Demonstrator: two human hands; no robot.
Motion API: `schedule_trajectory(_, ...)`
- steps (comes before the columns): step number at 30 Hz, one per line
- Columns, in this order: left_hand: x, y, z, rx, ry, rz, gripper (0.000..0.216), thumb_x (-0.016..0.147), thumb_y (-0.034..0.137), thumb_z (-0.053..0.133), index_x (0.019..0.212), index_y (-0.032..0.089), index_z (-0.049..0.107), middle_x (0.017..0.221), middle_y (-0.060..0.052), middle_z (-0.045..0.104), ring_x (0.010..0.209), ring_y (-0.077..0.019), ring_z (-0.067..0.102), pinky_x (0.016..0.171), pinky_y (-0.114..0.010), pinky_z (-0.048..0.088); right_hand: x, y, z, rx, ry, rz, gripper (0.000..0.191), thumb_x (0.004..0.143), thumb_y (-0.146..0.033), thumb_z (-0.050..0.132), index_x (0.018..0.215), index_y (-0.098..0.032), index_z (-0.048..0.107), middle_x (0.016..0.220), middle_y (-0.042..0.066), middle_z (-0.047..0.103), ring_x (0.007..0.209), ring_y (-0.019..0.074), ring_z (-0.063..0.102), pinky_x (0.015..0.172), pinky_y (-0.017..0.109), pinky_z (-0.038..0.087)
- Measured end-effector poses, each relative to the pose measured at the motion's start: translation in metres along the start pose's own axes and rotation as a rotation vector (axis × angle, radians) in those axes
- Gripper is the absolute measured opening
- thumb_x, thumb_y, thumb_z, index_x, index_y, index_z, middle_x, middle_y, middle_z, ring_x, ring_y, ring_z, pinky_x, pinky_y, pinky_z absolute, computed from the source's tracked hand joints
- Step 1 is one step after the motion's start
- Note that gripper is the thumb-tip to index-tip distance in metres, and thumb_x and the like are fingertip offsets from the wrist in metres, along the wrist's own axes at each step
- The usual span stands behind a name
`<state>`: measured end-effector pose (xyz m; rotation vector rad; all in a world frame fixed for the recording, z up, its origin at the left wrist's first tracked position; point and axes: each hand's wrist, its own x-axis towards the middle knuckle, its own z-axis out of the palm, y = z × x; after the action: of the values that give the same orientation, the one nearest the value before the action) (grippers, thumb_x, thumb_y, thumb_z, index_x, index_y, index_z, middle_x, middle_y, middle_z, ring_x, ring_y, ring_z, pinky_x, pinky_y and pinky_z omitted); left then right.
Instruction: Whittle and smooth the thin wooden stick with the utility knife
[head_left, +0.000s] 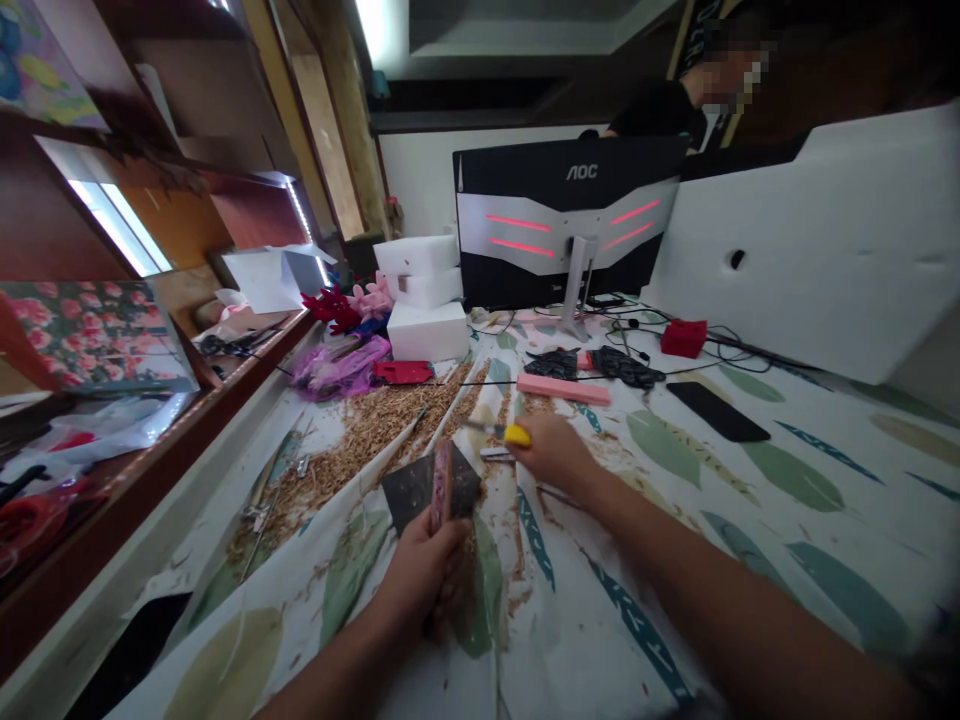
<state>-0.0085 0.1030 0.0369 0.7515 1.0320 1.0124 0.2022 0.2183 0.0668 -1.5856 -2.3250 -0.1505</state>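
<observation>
My left hand (429,560) is closed around a narrow strip of wood (442,478), with streaked brown and reddish sides, its far end pointing away from me. Under the strip lies a dark flat sheet (409,492) dusted with bits. My right hand (553,455) grips a knife with a yellow handle (517,435). Its thin blade (480,426) points left, past the far end of the strip and apart from it. Just below the yellow handle a silvery metal tool (496,454) lies on the cloth.
Wood shavings (375,425) cover the leaf-print cloth (750,560) ahead and left. Beyond are a pink block (562,389), black gloves (600,364), a black slab (718,411), a red box (683,338), foam blocks (427,332) and a monitor (570,220). A person (660,110) is behind it.
</observation>
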Motion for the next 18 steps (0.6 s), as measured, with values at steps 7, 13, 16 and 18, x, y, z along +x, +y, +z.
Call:
schedule_trajectory(7,0.004,-0.004,-0.006,0.146,0.047,0.011,0.041,0.072,0.051,0.071,0.08,0.027,0.039,0.034,0.013,0.038,0.023,-0.0087,0.025,0.025,-0.019,0.019,-0.015,-0.041,0.018,0.077,-0.11,-0.236,0.021,0.087,-0.04,0.061,0.088,-0.02,0.066,0.089,0.005,0.073,0.083,0.0194,0.065,0.066,0.028,0.034)
schedule_trajectory(13,0.001,0.002,0.0,0.041,-0.023,-0.056,0.039,0.07,0.041,0.072,0.077,0.027,0.036,0.039,0.014,0.037,0.026,-0.006,0.023,0.026,-0.017,0.017,-0.006,-0.027,0.025,0.005,-0.075,-0.208,0.022,0.089,-0.037,0.054,0.086,-0.019,0.065,0.087,0.006,0.072,0.08,0.0198,0.065,0.065,0.029,0.033)
schedule_trajectory(16,-0.001,0.006,0.001,0.007,-0.034,-0.079,0.04,0.068,0.037,0.073,0.079,0.027,0.036,0.041,0.014,0.036,0.028,-0.0055,0.022,0.026,-0.016,0.016,-0.002,-0.022,0.027,-0.032,-0.043,-0.202,0.021,0.09,-0.033,0.052,0.087,-0.018,0.065,0.086,0.007,0.071,0.078,0.0197,0.064,0.064,0.029,0.032)
schedule_trajectory(18,-0.001,0.007,0.001,-0.005,-0.038,-0.087,0.038,0.068,0.035,0.072,0.08,0.027,0.037,0.041,0.014,0.036,0.03,-0.0059,0.022,0.026,-0.016,0.016,0.0,-0.019,0.028,-0.054,-0.025,-0.203,0.019,0.089,-0.031,0.051,0.087,-0.017,0.065,0.086,0.008,0.071,0.077,0.0198,0.063,0.065,0.029,0.032)
